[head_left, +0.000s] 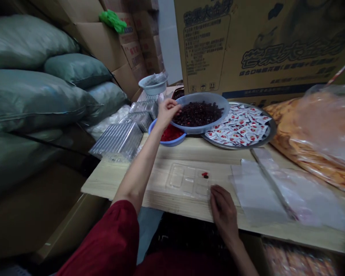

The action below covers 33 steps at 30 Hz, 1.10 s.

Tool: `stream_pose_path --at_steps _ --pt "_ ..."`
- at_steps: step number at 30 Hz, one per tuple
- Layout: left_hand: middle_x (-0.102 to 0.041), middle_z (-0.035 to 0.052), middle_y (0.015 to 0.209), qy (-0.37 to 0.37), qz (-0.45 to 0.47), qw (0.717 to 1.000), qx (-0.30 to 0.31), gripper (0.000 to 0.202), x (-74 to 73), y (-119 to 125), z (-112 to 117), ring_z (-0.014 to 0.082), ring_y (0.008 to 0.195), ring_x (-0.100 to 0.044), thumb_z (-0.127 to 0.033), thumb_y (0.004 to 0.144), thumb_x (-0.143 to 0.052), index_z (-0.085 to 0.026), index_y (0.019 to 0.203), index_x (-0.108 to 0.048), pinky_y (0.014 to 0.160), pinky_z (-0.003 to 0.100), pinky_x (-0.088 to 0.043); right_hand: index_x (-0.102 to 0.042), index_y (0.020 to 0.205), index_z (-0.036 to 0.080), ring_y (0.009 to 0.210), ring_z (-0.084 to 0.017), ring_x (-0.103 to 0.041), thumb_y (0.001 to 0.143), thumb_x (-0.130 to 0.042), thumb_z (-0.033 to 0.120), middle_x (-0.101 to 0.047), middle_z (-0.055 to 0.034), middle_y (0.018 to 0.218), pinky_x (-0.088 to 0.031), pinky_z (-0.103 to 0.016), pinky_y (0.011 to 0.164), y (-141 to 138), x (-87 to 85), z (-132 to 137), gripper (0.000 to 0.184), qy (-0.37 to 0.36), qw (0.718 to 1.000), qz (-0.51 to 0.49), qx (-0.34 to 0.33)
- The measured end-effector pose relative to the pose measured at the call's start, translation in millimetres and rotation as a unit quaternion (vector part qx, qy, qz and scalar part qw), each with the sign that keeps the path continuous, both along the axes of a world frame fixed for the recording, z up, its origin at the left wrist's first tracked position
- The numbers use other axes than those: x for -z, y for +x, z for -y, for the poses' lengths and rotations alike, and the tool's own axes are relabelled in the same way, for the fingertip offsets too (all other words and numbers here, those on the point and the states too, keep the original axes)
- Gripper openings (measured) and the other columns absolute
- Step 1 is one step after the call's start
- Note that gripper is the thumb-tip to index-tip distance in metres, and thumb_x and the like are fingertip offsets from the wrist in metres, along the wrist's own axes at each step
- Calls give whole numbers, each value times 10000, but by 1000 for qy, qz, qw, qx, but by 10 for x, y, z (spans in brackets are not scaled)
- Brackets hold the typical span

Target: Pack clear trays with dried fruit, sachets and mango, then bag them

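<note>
My left hand reaches out over the left rim of a pale blue bowl filled with dark dried fruit; its fingers are bunched in a pinch, and what they hold is too small to see. My right hand rests at the near right corner of a clear plastic compartment tray, fingers curled against its edge. In the tray's right compartment lie a red piece and a dark piece. A smaller blue bowl with red pieces sits just under my left wrist.
A metal tray of small red-and-white sachets stands behind the big bowl. Stacks of empty clear trays lie at the left. Clear plastic bags lie at the right, beside a large bag of orange snacks. Cardboard boxes and grey sacks surround the wooden board.
</note>
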<state>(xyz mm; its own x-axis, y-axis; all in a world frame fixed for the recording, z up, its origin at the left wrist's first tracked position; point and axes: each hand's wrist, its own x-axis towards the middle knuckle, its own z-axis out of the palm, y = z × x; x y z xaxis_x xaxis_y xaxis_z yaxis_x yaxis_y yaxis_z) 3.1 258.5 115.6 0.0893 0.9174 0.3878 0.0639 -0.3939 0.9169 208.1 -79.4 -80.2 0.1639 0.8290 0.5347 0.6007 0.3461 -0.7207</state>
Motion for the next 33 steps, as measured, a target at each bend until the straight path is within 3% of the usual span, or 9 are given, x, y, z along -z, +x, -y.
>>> stream_pose_path --at_steps 3,5,7,10,17,22,26,29,33 --pt "-667 -3 777 47 -26 980 -190 210 161 -397 136 112 676 -648 -369 871 -627 -191 965 -568 677 227 -510 -650 1201 206 1205 -255 -591 972 -576 160 -625 -119 1264 -528 -520 1019 -3 -4 1 245 6 1000 2 -3" --pt "-681 23 812 6 -184 949 -256 170 371 -551 205 126 718 -651 -320 909 -573 -174 992 -600 717 241 -507 -646 1206 208 1203 -254 -592 968 -580 151 -627 -117 1259 -529 -518 1018 -3 -3 -2 253 10 1000 10 -6" --pt "-699 43 823 -49 -334 912 -235 140 596 -563 239 158 774 -667 -263 882 -610 -163 973 -646 774 270 -507 -645 1201 208 1199 -252 -594 964 -586 142 -628 -114 1253 -534 -513 1014 -2 -3 -6 254 12 1000 17 -8" --pt "-725 72 870 -80 -410 891 -177 96 798 -426 218 223 904 -690 -249 834 -680 -176 896 -692 865 322 -501 -645 1195 206 1190 -248 -599 960 -589 136 -631 -112 1241 -539 -506 1009 -1 -14 -12 251 12 1000 24 -11" --pt "-713 154 1081 -93 -484 860 -132 187 740 -328 170 344 1150 -637 -284 816 -705 -180 972 -701 1015 449 -451 -643 1192 201 1155 -246 -611 964 -588 152 -638 -113 1222 -544 -494 988 -2 -35 -20 240 8 999 32 4" --pt "-700 171 1082 -97 -439 880 -153 134 712 -311 141 370 1193 -613 -226 791 -717 -161 904 -687 1044 485 -428 -652 1180 199 1122 -240 -622 972 -583 184 -651 -111 1198 -549 -479 970 8 -26 -10 219 3 999 41 2" --pt "-714 129 941 -98 -332 926 -149 177 595 -400 187 243 936 -690 -265 925 -545 -142 874 -663 870 357 -522 -659 1170 197 1117 -237 -625 981 -568 198 -653 -115 1200 -552 -463 959 14 -7 -4 210 -1 1000 27 2" --pt "-716 106 931 -107 -261 953 -109 253 588 -457 469 140 708 -646 -315 968 -476 -127 988 -644 702 270 -525 -660 1185 198 1118 -230 -622 978 -575 194 -653 -113 1202 -547 -456 970 4 -11 -1 224 0 1000 18 8" --pt "-704 70 921 -100 -150 983 21 254 800 -255 1196 115 666 -600 -368 910 -610 -147 1023 -664 632 240 -493 -672 1171 200 1119 -234 -621 979 -562 197 -662 -116 1177 -545 -463 973 -12 -84 11 221 -2 1000 7 16"
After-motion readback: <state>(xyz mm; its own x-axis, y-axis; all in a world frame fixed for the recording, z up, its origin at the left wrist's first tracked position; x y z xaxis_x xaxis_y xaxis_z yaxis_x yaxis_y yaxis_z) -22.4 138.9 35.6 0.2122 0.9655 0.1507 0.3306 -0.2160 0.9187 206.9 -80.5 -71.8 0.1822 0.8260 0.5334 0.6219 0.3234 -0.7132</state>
